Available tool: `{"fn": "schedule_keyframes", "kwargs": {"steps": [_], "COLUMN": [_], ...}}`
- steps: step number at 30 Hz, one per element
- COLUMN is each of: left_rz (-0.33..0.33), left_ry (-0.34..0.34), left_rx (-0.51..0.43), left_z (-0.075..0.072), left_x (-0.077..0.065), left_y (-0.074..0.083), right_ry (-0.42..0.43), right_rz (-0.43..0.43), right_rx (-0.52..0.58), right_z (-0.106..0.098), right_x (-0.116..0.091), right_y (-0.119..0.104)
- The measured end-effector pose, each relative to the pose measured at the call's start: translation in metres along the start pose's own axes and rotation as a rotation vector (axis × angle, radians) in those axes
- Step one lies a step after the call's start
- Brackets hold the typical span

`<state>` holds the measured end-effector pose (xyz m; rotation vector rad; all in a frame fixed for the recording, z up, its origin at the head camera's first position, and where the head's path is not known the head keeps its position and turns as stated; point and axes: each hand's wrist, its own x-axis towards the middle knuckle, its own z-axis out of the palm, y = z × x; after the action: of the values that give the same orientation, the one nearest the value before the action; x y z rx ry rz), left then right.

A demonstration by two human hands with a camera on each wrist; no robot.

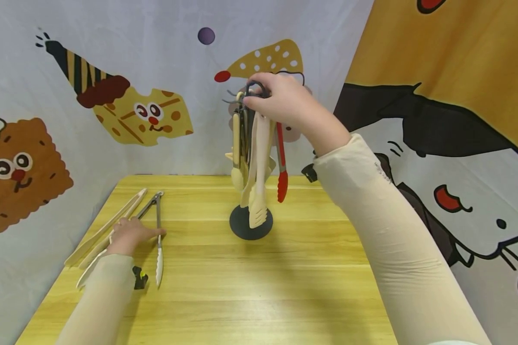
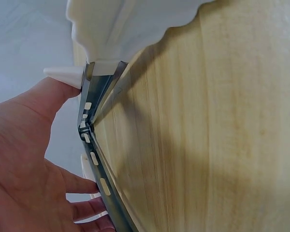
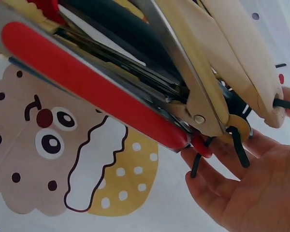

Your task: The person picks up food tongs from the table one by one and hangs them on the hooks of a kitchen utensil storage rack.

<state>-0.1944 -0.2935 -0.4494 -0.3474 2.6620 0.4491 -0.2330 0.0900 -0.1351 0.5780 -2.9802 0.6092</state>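
Observation:
At the left of the table my left hand (image 1: 127, 235) spans a pair of metal tongs with white scalloped tips (image 1: 159, 268). In the left wrist view the thumb rests by one arm's white tab, while the fingers curl behind the other slotted metal arm. My right hand (image 1: 280, 97) holds the dark looped top of a utensil stand with a round black base (image 1: 240, 227). Several tongs hang from its hooks, among them red-tipped tongs (image 1: 282, 187) and cream tongs (image 1: 257, 211). The right wrist view shows the fingers around the hooks, beside the red tongs' handle (image 3: 92, 87).
Long beige tongs (image 1: 105, 230) lie left of my left hand, beside the metal pair. Behind the wooden table (image 1: 259, 297) hangs a pale curtain (image 1: 155, 48) with cartoon prints. A dark clip-like piece (image 1: 309, 173) shows by the right sleeve.

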Motion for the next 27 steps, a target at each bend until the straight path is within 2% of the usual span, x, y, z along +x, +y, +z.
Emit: {"fn": "schedule_keyframes", "kwargs": {"steps": [5,12,23,27], "left_rz": [-0.007,-0.002,-0.004,-0.002], "left_ry": [-0.003,-0.006,-0.001,-0.004], "left_rx": [-0.009,-0.018,-0.037,-0.031], "left_z": [0.000,0.000,0.003,0.003], "left_x": [-0.001,0.000,0.005,0.005], "left_y": [0.001,0.001,-0.002,-0.002], "right_ry": [-0.046,-0.111,-0.166,-0.199], "right_rz": [-0.020,-0.103,-0.241,-0.261], "right_rx": [0.038,0.053,0.214,0.252], "right_z": [-0.004,-0.011,-0.010,-0.009], "right_x": [-0.001,0.001,0.010,0.013], "right_y": [0.003,0.013,0.036,0.041]}}
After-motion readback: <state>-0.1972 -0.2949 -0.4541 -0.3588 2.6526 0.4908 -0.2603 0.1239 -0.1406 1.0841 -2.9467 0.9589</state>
